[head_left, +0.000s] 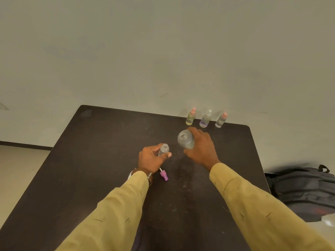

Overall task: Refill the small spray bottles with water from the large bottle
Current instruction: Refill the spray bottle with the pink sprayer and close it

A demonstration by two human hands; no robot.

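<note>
The left hand (pixel 152 159) curls round an uncapped small bottle (pixel 163 149) standing on the table (pixel 101 142), its purple spray cap (pixel 164 175) lying nearby, while the right hand (pixel 202 148) grips the open large bottle (pixel 185 139) just beside it.

Table (pixel 81 169): open surface across the left half. Far right edge obstructed by three capped spray bottles (pixel 205 119) in a row, just behind the right hand (pixel 201 149) gripping the large bottle (pixel 185 139). Purple spray cap (pixel 164 175) lies by the left hand (pixel 152 158) holding the small bottle (pixel 164 149); narrow gap between hands.
</note>
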